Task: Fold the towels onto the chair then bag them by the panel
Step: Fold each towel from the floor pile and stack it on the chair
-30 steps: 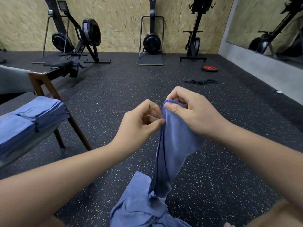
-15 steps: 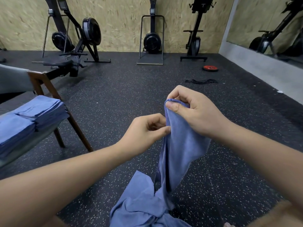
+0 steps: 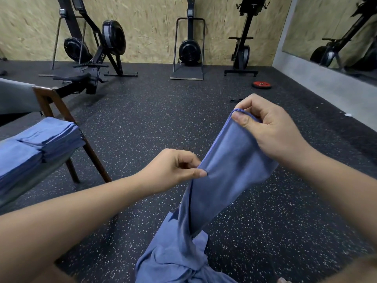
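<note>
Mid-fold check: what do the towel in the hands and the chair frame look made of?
The towel looks like thin matte blue cloth, perhaps microfibre: it drapes limply, with a stitched hem. The chair frame looks like dark brown wood with a slight sheen; grain too small to confirm.

The towel [image 3: 220, 180] runs out past the bottom edge, its lower heap too bunched to tell one fold from another. The right hand [image 3: 271, 129] hides its fingertips behind the cloth. The left edge cuts off the stack [image 3: 40, 144] and chair [image 3: 55, 103].
</note>
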`<state>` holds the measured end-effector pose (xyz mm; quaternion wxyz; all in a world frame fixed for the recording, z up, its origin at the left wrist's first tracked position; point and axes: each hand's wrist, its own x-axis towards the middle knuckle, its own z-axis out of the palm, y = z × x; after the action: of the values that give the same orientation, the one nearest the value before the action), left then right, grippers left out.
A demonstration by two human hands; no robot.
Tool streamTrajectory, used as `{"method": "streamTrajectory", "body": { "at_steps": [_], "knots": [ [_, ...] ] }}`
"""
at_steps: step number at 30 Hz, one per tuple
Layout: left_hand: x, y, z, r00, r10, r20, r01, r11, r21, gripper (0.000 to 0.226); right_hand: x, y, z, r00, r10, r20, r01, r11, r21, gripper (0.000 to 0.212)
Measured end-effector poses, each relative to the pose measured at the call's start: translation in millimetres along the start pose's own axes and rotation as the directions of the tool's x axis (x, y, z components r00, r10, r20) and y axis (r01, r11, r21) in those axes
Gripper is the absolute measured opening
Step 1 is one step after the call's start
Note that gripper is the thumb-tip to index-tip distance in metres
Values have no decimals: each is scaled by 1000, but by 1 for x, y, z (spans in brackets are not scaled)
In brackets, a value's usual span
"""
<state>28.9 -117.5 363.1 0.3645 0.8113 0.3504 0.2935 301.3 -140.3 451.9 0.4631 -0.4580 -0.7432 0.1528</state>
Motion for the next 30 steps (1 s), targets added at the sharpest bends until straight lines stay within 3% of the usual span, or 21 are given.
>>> {"method": "streamTrajectory", "body": {
  "at_steps": [4, 10, 14, 20, 26, 30],
  "knots": [
    [-2, -3, 1, 994, 62, 86, -70, 993, 92, 26, -1, -1, -3, 1000, 8, -13, -8, 1000, 8, 10],
    [1, -7, -3, 998, 33, 55, -36, 998, 58, 16, -3, -5, -4, 999, 2, -54, -2, 1000, 1, 8],
    [0, -7, -8, 995, -41, 92, 25, 984, 178, 25, -4, -3, -5, 997, 13, -74, -14, 1000, -13, 7],
    [-2, -29, -15, 985, -26, 172, -31, 946, 322, 39, -1, 1, -10, 992, 16, -122, -15, 1000, 5, 7],
    [0, -56, -27, 980, -183, 81, 142, 920, 364, 23, 2, 6, -21, 964, 25, -266, -24, 1000, 5, 8],
    [5, -49, -36, 982, -187, -18, 183, 926, 331, 11, 1, 8, -18, 957, 30, -290, -46, 998, -46, 8]
  ]
}}
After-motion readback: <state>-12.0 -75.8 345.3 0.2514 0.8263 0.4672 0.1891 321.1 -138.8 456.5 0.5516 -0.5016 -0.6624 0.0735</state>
